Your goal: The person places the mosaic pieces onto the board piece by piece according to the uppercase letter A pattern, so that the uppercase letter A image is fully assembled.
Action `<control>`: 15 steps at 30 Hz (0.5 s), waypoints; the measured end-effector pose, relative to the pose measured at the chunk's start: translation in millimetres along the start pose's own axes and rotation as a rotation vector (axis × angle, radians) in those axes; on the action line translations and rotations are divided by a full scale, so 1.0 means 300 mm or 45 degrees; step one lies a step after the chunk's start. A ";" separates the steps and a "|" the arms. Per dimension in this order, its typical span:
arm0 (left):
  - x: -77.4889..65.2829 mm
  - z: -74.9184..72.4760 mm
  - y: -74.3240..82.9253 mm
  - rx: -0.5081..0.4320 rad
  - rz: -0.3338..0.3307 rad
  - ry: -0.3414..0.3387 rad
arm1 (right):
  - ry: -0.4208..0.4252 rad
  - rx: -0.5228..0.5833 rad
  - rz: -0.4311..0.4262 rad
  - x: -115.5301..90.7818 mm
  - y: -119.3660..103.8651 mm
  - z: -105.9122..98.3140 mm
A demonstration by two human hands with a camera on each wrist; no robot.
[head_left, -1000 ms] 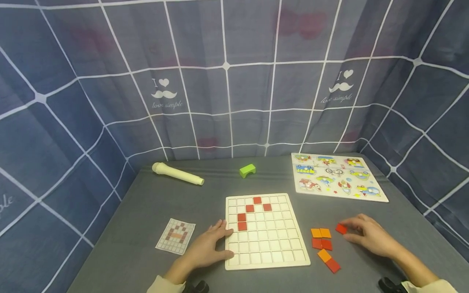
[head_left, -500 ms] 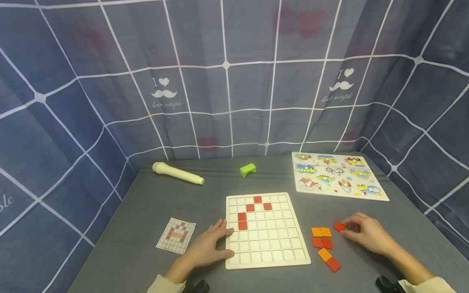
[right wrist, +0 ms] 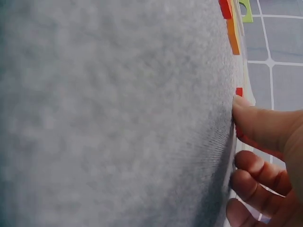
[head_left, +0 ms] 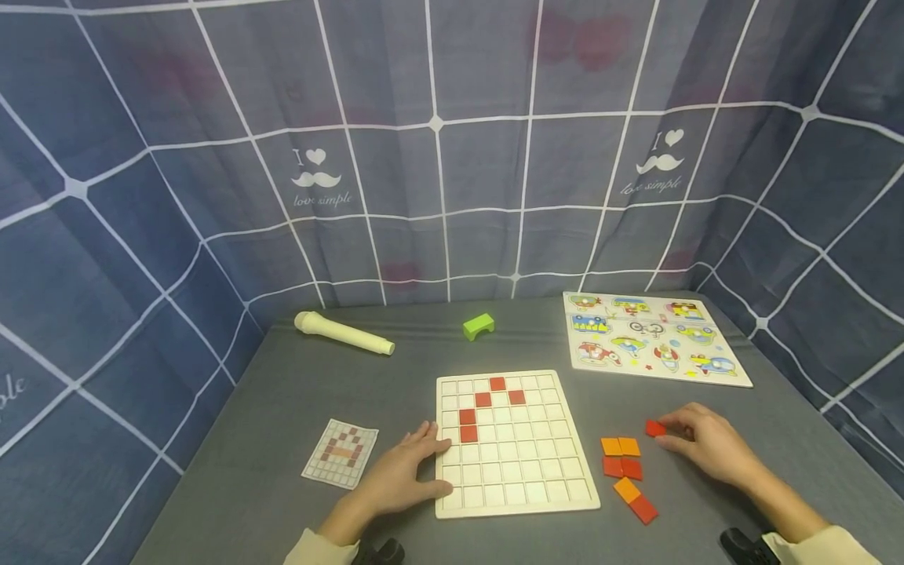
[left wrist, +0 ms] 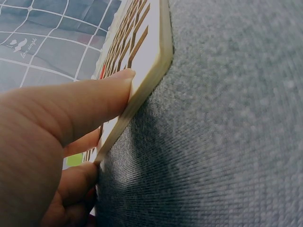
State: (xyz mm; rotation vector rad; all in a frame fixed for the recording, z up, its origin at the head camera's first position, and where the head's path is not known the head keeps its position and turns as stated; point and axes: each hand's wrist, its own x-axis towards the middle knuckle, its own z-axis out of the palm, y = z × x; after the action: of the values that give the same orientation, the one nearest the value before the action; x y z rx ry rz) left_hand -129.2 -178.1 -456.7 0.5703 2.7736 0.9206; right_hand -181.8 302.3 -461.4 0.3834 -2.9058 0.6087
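My left hand [head_left: 398, 480] rests at the left edge of a white grid board [head_left: 524, 474], thumb and index finger spread along its border. In the left wrist view, the thumb tip lies over the rim of the board [left wrist: 152, 61]. Several red tiles [head_left: 468, 433] sit in cells toward the board's upper left. On the right, my right hand [head_left: 706, 444] pinches a red square tile [head_left: 654, 428] between thumb and index finger, low over the grey cloth. In the right wrist view, part of this tile [right wrist: 239, 91] shows beyond the thumb tip.
Between board and right hand lie orange tiles [head_left: 620, 446] and red tiles [head_left: 622, 468]. A pattern card [head_left: 342, 453] is left of the left hand. Farther back are a cream toy microphone [head_left: 344, 333], a green arch block [head_left: 479, 326] and a picture puzzle board [head_left: 653, 341].
My right hand shifts slightly left and away from me, its fingers still at the red tile. My left hand stays at the board's edge.
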 end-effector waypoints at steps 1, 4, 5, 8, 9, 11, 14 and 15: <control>-0.001 0.000 0.000 0.002 0.006 0.002 | 0.005 0.001 -0.004 0.001 0.000 0.000; -0.002 0.001 0.002 0.007 0.011 0.001 | 0.069 -0.004 -0.033 0.002 -0.002 0.003; -0.003 0.002 0.002 0.007 0.012 0.001 | 0.098 -0.015 -0.044 0.003 -0.005 0.004; -0.004 0.002 0.004 0.007 0.013 0.004 | 0.188 -0.040 -0.083 0.011 -0.027 0.004; -0.004 0.001 0.004 0.007 0.017 0.006 | 0.204 -0.046 -0.091 0.015 -0.038 0.004; -0.004 -0.001 0.005 0.004 0.019 0.011 | 0.197 -0.045 -0.100 0.025 -0.068 0.003; -0.005 -0.003 0.007 0.006 0.021 0.013 | 0.165 -0.031 -0.126 0.046 -0.121 0.009; -0.005 -0.004 0.007 0.006 0.022 0.014 | 0.156 -0.024 -0.143 0.054 -0.139 0.013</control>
State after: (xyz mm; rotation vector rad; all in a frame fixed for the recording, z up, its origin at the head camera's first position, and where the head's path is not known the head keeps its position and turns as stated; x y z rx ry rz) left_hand -127.4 -177.7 -454.4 0.5922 2.7855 0.9238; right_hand -185.9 260.3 -446.2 0.4853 -2.7504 0.5666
